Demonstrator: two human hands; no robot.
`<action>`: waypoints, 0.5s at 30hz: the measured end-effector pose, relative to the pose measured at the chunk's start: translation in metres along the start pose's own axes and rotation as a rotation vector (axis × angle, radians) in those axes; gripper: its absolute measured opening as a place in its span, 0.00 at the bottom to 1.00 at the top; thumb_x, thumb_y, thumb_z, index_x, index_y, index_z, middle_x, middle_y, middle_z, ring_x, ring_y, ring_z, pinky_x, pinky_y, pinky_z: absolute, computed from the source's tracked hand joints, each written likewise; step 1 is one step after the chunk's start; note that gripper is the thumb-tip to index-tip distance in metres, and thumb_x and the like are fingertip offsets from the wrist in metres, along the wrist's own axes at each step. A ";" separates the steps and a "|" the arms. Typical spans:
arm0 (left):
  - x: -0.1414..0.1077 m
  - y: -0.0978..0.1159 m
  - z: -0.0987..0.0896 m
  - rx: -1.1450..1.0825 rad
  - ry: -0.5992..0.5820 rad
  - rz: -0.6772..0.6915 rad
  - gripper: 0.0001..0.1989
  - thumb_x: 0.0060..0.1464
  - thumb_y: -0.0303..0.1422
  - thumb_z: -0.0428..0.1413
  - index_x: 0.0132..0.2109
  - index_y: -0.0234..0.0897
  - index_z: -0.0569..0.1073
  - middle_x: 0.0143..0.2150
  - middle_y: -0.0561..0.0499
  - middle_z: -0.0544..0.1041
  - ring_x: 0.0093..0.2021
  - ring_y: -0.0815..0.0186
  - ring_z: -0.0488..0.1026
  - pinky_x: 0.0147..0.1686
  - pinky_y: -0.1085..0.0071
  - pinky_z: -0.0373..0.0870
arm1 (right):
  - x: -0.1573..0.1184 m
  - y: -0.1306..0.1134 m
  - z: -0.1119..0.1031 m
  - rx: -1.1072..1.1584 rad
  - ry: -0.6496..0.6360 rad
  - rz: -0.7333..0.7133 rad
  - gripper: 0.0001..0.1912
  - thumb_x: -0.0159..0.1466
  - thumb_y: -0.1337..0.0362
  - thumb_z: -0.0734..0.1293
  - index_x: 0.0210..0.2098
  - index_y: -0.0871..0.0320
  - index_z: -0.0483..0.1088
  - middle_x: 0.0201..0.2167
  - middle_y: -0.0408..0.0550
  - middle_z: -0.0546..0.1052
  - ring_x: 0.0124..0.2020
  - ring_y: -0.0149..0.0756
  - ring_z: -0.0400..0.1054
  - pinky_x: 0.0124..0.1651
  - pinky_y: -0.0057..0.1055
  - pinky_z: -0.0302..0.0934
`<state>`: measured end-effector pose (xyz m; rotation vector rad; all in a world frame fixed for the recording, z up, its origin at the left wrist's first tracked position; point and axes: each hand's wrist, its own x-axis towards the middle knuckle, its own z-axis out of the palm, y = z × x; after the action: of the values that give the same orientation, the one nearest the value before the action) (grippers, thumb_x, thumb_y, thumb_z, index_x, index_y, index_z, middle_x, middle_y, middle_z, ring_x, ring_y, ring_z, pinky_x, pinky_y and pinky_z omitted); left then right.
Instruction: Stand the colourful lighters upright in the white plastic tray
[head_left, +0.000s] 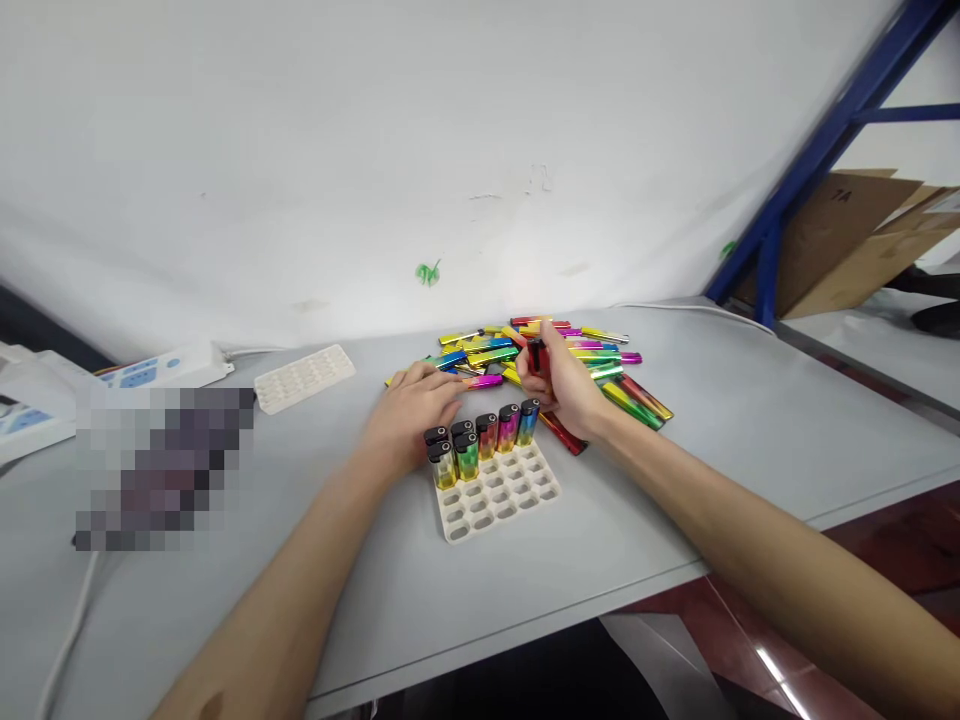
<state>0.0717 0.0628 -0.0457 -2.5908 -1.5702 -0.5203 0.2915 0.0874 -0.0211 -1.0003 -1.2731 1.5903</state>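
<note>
My right hand (564, 378) is closed around a dark red lighter (535, 358), held upright just above the pile. My left hand (416, 402) lies with its fingers stretched out at the near left edge of the pile; whether it presses on a lighter there I cannot tell. Between my forearms sits a white tray (501, 510) with rows of oval holes. Several lighters, among them a green one (467, 458) and a blue one (528, 424), stand upright in its back rows. The pile of shiny coloured lighters (491, 355) spreads behind the tray, partly hidden by my hands.
Another white holed tray (304, 378) lies at the back left, beside white power strips (161, 372). A blurred-out dark object (165, 470) with a cable rests on the left. The wall bounds the table (645, 520) behind; a blue frame and cardboard boxes (847, 235) stand right.
</note>
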 end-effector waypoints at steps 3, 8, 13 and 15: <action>0.001 0.002 -0.004 0.020 -0.014 -0.027 0.10 0.65 0.34 0.53 0.50 0.44 0.76 0.50 0.49 0.80 0.53 0.54 0.66 0.52 0.56 0.64 | -0.001 0.002 0.002 -0.098 0.045 -0.033 0.30 0.69 0.41 0.53 0.19 0.55 0.57 0.15 0.36 0.48 0.16 0.25 0.38 0.18 0.27 0.33; 0.002 0.005 -0.005 0.015 0.025 -0.044 0.10 0.65 0.37 0.52 0.35 0.40 0.73 0.39 0.48 0.78 0.47 0.56 0.66 0.47 0.59 0.65 | -0.002 0.003 0.002 -0.101 0.039 -0.099 0.26 0.70 0.53 0.52 0.17 0.55 0.53 0.14 0.38 0.48 0.16 0.26 0.37 0.18 0.26 0.34; 0.001 0.004 -0.003 0.022 0.058 -0.032 0.14 0.65 0.39 0.52 0.30 0.41 0.68 0.34 0.49 0.76 0.43 0.57 0.65 0.43 0.60 0.63 | -0.003 0.002 0.002 -0.059 0.036 -0.064 0.25 0.69 0.55 0.52 0.17 0.55 0.54 0.14 0.38 0.48 0.16 0.27 0.37 0.18 0.26 0.34; 0.001 0.003 -0.002 0.015 0.065 -0.027 0.14 0.65 0.39 0.52 0.30 0.41 0.67 0.33 0.50 0.75 0.42 0.57 0.64 0.42 0.60 0.63 | -0.004 0.002 0.003 -0.063 0.054 -0.064 0.27 0.70 0.52 0.52 0.17 0.55 0.54 0.14 0.38 0.48 0.16 0.27 0.37 0.18 0.26 0.34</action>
<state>0.0742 0.0616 -0.0431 -2.5185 -1.5848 -0.5870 0.2894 0.0829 -0.0222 -1.0254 -1.3121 1.4731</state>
